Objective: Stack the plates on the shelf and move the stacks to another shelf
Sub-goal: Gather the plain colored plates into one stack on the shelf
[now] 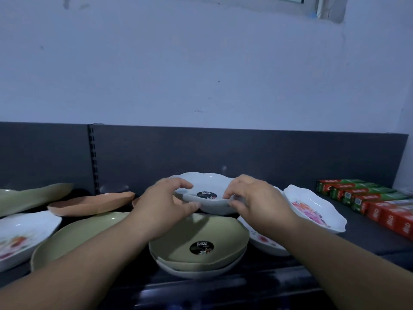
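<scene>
A white scalloped plate (205, 189) with a round black sticker hangs above the shelf, gripped on its left rim by my left hand (165, 202) and on its right rim by my right hand (254, 198). Just below it stands a short stack (199, 249): a green plate with a black sticker on top of a white one. More plates lie loose around it: a green one (73, 236) at the left, an orange one (89, 204) behind, white flowered ones at the far left (22, 233) and at the right (312, 206), (266, 242).
The dark shelf (368, 240) has a dark back panel (245, 153) with a slotted upright. Several red and green boxes (375, 202) lie in a row at the right. Another green plate (31, 195) leans at the back left. A pale wall rises above.
</scene>
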